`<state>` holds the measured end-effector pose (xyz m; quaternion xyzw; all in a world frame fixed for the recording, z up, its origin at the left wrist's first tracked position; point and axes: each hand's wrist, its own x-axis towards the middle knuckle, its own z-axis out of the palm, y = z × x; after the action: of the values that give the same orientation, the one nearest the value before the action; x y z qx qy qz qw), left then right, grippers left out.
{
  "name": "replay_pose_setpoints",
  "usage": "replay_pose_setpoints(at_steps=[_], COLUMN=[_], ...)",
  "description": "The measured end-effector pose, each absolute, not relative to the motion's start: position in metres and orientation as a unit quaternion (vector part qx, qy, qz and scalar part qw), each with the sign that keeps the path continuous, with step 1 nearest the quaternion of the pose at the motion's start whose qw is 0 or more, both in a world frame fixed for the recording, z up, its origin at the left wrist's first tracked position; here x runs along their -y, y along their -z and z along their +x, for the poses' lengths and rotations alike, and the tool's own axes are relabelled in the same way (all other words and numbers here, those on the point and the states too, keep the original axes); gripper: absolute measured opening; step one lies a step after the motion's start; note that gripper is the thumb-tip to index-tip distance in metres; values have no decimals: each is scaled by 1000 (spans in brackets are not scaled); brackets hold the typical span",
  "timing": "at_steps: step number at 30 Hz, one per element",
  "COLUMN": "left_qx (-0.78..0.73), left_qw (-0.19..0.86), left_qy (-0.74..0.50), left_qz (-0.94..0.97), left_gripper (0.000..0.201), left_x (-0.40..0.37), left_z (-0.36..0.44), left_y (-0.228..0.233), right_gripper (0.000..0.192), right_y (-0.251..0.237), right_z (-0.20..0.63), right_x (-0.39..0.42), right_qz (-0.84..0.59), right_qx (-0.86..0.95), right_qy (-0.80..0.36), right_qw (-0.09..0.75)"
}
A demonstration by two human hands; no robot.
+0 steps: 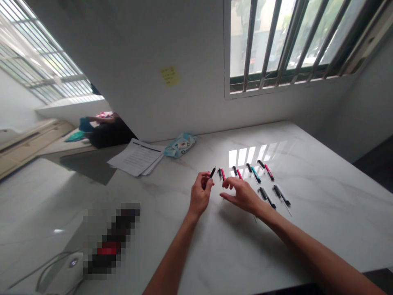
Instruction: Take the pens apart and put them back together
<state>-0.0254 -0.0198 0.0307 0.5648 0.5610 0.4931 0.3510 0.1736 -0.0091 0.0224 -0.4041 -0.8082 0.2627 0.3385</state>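
Black pen piece: pinched in the left hand, its tip pointing far and slightly right; a steady fingertip hold should leave that tip free.
Right hand: fingers parted, nothing seen in them, just right of the left hand; its forearm should clear the black parts beside it.
Red barrels and teal barrel: lying farther right, best left side by side.
Marble-patterned tabletop: bears papers and a blue packet, far left.
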Motion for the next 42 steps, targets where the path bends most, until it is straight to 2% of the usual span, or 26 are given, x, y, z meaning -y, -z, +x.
replay_pose_setpoints(at_steps=[3, 7, 10, 13, 16, 19, 24, 29, 33, 42], left_qx=[-554, -516, -521, -500, -497, -504, -464, -459, -465, -470], left_qw=[335, 358, 393, 438, 430, 421, 484, 495, 487, 478], left_qy=[-463, -422, -428, -458, -464, -476, -505, -513, -509, -505], left_qz=[605, 654, 625, 590, 594, 585, 544, 531, 536, 543], left_gripper=[24, 27, 34, 36, 34, 33, 31, 27, 27, 28], left_x=[29, 40, 44, 42, 39, 36, 38, 42, 42, 43], left_z=[-16, 0, 9, 10, 5, 1, 4, 7, 6, 7], left_y=[-33, -35, -35, -34, -34, -35, -35, -35, -34, -36], right_gripper=[37, 57, 52, 36, 21, 14, 20, 48, 44, 51], right_y=[-29, -31, -34, -38, -41, -42, -42, -49, -52, -52], right_z=[177, 176, 176, 178, 182, 184, 184, 188, 191, 194], right_x=[8, 7, 8, 9, 8, 6, 6, 9, 9, 8], right_qz=[-460, -477, -456, -414, -379, -337, -302, -294, -294, -279], right_qx=[753, 718, 710, 719, 724, 718, 670, 677, 697, 712], right_qy=[-276, -323, -355, -373, -382, -405, -478, -478, -453, -450], right_qw=[381, 390, 403, 416, 431, 454, 482, 475, 471, 460])
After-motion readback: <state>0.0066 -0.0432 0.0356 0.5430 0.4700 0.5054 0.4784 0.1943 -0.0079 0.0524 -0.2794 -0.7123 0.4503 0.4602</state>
